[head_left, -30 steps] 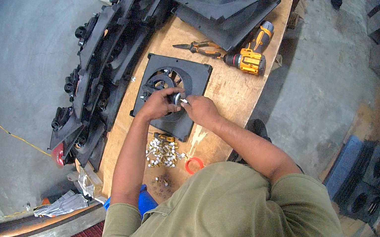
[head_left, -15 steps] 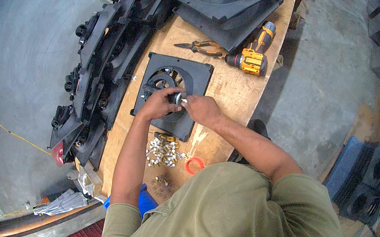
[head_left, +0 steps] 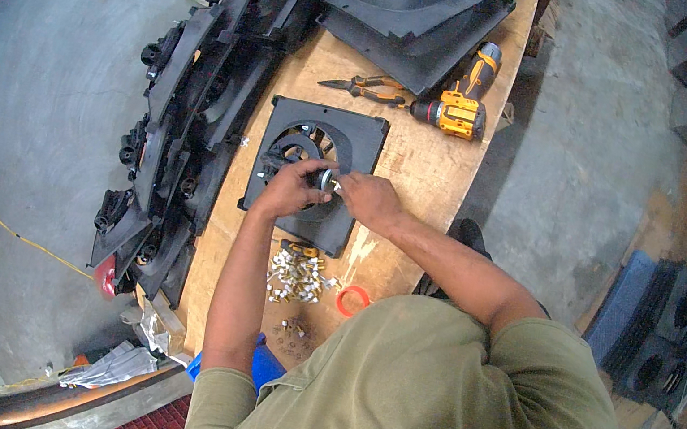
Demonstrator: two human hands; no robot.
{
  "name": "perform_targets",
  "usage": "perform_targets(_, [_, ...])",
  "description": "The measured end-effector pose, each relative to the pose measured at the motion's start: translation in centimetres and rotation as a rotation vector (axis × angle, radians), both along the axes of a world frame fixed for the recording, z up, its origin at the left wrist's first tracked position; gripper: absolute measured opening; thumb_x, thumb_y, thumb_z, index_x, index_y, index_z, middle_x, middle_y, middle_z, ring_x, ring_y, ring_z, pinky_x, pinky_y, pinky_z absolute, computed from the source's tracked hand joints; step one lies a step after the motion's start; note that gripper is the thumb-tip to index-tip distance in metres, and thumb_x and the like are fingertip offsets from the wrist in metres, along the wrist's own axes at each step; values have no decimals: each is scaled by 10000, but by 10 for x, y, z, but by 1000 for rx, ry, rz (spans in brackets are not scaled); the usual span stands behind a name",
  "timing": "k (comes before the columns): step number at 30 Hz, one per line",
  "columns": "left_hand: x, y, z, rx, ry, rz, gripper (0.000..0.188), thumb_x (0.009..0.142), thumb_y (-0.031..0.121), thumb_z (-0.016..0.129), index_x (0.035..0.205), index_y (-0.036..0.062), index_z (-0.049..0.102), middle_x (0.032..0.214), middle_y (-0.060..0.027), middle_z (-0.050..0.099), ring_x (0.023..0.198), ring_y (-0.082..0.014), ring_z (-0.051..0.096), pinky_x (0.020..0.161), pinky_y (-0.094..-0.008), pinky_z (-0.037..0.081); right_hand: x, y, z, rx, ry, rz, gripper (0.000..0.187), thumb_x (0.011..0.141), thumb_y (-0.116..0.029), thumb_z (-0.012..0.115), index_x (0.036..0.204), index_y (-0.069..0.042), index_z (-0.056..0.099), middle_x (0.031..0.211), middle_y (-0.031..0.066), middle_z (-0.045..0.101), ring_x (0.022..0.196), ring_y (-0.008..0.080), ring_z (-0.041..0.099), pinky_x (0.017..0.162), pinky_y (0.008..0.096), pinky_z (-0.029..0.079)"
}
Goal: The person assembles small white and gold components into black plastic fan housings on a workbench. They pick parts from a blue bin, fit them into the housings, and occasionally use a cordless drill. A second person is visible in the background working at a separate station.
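Note:
A square black plastic panel (head_left: 364, 141) with a round central opening lies on the wooden table. Over that opening, my left hand (head_left: 291, 191) is closed round a dark round part with a pale rim (head_left: 326, 180). From the right, my right hand (head_left: 371, 202) pinches a small white-and-brass fitting (head_left: 336, 187) against the face of the round part. My fingers partly cover both pieces. Just below the panel is a pile of small white-and-brass fittings (head_left: 296, 279), with a yellow-and-black tool (head_left: 299, 249) at its top edge.
Beyond the panel lie pliers (head_left: 369, 88) and a yellow cordless drill (head_left: 459, 111). Stacked black panels (head_left: 405, 7) stand at the far end, and a row of more panels (head_left: 189, 107) lines the left edge. An orange ring (head_left: 352, 301) and a blue container (head_left: 267, 365) are close to me.
Both hands stay over the panel with the same pieces. The pale-rimmed part and the fitting have shifted very slightly; the whole view has moved a little too.

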State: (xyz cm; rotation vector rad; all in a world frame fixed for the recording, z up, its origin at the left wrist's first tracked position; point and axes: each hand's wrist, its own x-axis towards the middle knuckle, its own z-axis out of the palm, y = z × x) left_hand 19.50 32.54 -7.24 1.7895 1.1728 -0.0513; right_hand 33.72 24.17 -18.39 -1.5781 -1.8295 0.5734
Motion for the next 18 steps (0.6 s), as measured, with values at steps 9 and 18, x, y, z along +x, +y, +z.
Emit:
perform_targets(9, [-4, 1, -4, 33, -13, -26, 588, 692, -33, 800, 1245, 72, 629, 999, -28, 647, 808, -109, 547, 753, -269, 481, 9, -2, -2, 143, 36, 69, 208, 875, -168, 541, 1023, -49, 625, 865, 137, 633, 810, 329, 661, 689, 450, 544])
perform_targets(18, [-11, 6, -16, 53, -28, -37, 607, 687, -13, 813, 1255, 110, 638, 1034, -43, 653, 820, -111, 556, 769, -270, 483, 3, -3, -1, -35, 338, -50, 325, 886, -272, 618, 1136, -68, 658, 965, 182, 689, 877, 372, 655, 771, 466, 529])
